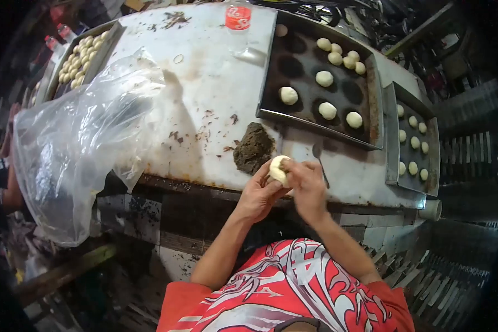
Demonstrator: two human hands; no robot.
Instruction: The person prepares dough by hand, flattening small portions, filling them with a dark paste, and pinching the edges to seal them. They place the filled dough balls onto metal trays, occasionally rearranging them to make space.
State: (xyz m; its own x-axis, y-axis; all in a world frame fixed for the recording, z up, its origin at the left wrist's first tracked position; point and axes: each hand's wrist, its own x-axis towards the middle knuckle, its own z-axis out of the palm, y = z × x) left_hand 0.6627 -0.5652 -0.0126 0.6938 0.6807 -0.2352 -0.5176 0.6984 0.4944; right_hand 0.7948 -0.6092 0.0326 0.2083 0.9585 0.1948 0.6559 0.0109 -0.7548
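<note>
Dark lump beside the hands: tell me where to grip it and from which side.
Probably pinch the dark lump at its near edge, from above: it is a low mound flat on the table, and the tray crowds its far right side.

Nothing legible anywhere. Well beyond the fingers (304, 170), at the far edge of the table (205, 83), a clear bottle (239, 39) with a red label (238, 17): white marks on it, too small and blurred to read as letters. Below the fingers, nearer the camera, a red shirt (293, 288) with white swirls, pattern only, with no letters or numbers to make out.
</note>
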